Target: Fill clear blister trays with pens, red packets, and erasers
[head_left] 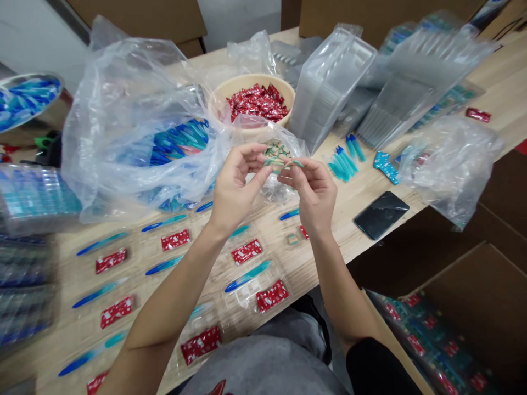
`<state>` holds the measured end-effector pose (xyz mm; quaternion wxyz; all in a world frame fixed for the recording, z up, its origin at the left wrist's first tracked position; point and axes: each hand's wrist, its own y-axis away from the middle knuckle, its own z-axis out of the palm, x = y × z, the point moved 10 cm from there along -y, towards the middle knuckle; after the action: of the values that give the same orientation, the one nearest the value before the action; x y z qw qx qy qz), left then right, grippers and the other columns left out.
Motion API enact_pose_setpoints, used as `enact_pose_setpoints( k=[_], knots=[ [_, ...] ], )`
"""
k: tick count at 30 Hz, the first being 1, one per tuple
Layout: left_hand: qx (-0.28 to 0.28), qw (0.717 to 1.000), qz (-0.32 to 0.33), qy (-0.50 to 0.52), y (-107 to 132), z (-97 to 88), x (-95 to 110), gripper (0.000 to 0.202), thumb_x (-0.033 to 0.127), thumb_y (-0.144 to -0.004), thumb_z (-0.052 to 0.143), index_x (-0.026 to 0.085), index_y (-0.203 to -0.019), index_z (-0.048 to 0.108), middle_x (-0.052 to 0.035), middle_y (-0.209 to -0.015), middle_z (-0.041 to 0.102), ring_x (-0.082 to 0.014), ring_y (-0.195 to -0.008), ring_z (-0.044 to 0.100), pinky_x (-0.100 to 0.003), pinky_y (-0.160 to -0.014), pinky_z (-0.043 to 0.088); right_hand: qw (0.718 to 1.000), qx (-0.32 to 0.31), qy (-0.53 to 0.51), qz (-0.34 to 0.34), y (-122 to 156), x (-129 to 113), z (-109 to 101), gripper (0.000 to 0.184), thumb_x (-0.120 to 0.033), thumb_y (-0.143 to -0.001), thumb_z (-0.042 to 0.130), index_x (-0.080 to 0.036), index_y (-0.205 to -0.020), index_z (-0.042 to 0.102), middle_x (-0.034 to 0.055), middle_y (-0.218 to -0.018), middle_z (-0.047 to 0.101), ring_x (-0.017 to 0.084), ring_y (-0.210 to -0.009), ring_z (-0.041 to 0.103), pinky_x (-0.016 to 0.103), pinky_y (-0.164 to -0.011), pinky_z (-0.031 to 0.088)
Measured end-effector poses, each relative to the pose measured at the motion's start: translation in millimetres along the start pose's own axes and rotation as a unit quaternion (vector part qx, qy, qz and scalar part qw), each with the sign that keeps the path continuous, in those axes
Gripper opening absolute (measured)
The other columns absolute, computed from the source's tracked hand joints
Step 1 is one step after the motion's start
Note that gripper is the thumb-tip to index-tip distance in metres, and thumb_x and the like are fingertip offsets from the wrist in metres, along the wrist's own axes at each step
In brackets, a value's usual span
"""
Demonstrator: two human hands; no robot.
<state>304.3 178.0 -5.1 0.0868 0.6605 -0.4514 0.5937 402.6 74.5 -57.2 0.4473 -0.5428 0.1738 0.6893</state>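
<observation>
Above an open clear bag of small green-and-tan pieces, both hands are raised close together. Thumb and fingers of my left hand pinch a small green-and-tan piece. Another such piece is between the thumb and fingertips of my right hand. Below lie clear plastic trays in rows, many with a blue-to-teal pen-shaped stick and a red patterned packet. One small striped square piece rests in a tray near my right wrist. My forearms hide some trays.
Behind stand a cream bowl of red packets and a large plastic bag with blue sticks. Stacked clear trays rise at back right. A black phone lies near the table edge, above an open cardboard box.
</observation>
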Motion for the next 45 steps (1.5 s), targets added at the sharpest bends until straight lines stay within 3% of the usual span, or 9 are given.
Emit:
enact_pose_setpoints(
  k=[7, 12, 16, 20, 24, 32, 37, 41, 45],
  knots=[
    [-0.007, 1.000, -0.012, 0.005, -2, 5.3, -3, 0.028, 0.032, -0.086, 0.066, 0.028, -0.111, 0.054, -0.0017, -0.103, 0.062, -0.0167, -0.105, 0.061, -0.031, -0.093, 0.051, 0.996, -0.015, 0.084, -0.027, -1, -3, 2, 0.013, -0.037, -0.082, 0.068, -0.024, -0.085, 0.065, -0.0025, -0.081, 0.065, 0.010, -0.072, 0.061, 0.027, -0.069, 0.053],
    [-0.029, 1.000, 0.000, 0.000, -3, 9.9, -1, 0.034, 0.036, -0.085, 0.067, 0.030, -0.115, 0.054, -0.0021, -0.104, 0.061, -0.0186, -0.107, 0.060, -0.033, -0.095, 0.050, 0.997, -0.027, 0.067, -0.036, -9, -7, 4, 0.016, -0.035, -0.080, 0.071, -0.025, -0.088, 0.061, -0.0056, -0.075, 0.063, 0.008, -0.065, 0.060, 0.024, -0.064, 0.054],
    [-0.022, 0.999, 0.043, -0.017, 2, 8.0, 11, 0.036, 0.033, -0.086, 0.066, 0.032, -0.120, 0.053, -0.0024, -0.110, 0.060, -0.0198, -0.110, 0.058, -0.037, -0.098, 0.049, 0.996, -0.084, 0.033, 0.000, -12, -5, 13, 0.032, -0.035, -0.078, 0.074, -0.029, -0.108, 0.062, -0.0052, -0.079, 0.066, 0.010, -0.067, 0.062, 0.027, -0.068, 0.057],
    [-0.015, 0.996, 0.082, -0.041, 14, 3.6, 32, 0.046, 0.027, -0.089, 0.064, 0.041, -0.128, 0.045, 0.0004, -0.116, 0.058, -0.0184, -0.111, 0.058, -0.038, -0.099, 0.049, 0.990, -0.134, 0.033, 0.013, -6, -11, 19, 0.029, -0.035, -0.079, 0.073, -0.031, -0.107, 0.067, -0.0029, -0.092, 0.069, 0.013, -0.075, 0.065, 0.031, -0.072, 0.059],
    [-0.026, 0.995, 0.080, -0.059, 24, 1.8, 43, 0.049, 0.030, -0.090, 0.063, 0.043, -0.130, 0.037, 0.0025, -0.132, 0.054, -0.0198, -0.118, 0.058, -0.041, -0.104, 0.048, 0.990, -0.136, 0.038, -0.009, 1, -25, 17, 0.019, -0.034, -0.080, 0.072, -0.030, -0.098, 0.070, -0.0030, -0.092, 0.070, 0.014, -0.080, 0.067, 0.030, -0.071, 0.060],
    [-0.011, 0.977, 0.184, -0.102, 29, 1.4, 63, 0.060, 0.024, -0.095, 0.055, 0.050, -0.140, 0.024, 0.0072, -0.136, 0.052, -0.0115, -0.105, 0.065, -0.031, -0.100, 0.052, 0.982, -0.154, 0.079, -0.080, 10, -41, 23, 0.025, -0.035, -0.085, 0.067, -0.027, -0.109, 0.066, -0.0008, -0.104, 0.068, 0.014, -0.087, 0.068, 0.029, -0.074, 0.061],
    [-0.007, 0.975, 0.196, -0.105, 29, -1.1, 64, 0.057, 0.023, -0.095, 0.055, 0.042, -0.141, 0.029, 0.0021, -0.131, 0.054, -0.0127, -0.109, 0.063, -0.033, -0.103, 0.049, 0.974, -0.149, 0.124, -0.120, 8, -40, 25, 0.018, -0.029, -0.088, 0.063, -0.026, -0.106, 0.065, -0.0010, -0.100, 0.066, 0.012, -0.083, 0.066, 0.029, -0.077, 0.059],
    [0.049, 0.986, 0.116, -0.113, 32, -34.6, 42, 0.044, 0.039, -0.090, 0.062, 0.031, -0.130, 0.047, -0.0028, -0.121, 0.060, -0.0192, -0.112, 0.061, -0.038, -0.100, 0.050, 0.974, -0.106, 0.168, -0.111, 6, -35, 11, 0.014, -0.023, -0.084, 0.068, -0.024, -0.097, 0.066, 0.0010, -0.100, 0.064, 0.011, -0.083, 0.062, 0.028, -0.078, 0.056],
    [0.125, 0.983, 0.012, -0.135, 69, -92.9, 10, 0.032, 0.046, -0.089, 0.061, 0.028, -0.116, 0.058, 0.0006, -0.115, 0.064, -0.0156, -0.108, 0.062, -0.037, -0.098, 0.051, 0.958, -0.203, 0.201, 0.022, 42, 3, 11, 0.017, -0.023, -0.081, 0.070, -0.022, -0.097, 0.065, -0.0035, -0.081, 0.063, 0.010, -0.071, 0.059, 0.026, -0.068, 0.051]
  ],
)
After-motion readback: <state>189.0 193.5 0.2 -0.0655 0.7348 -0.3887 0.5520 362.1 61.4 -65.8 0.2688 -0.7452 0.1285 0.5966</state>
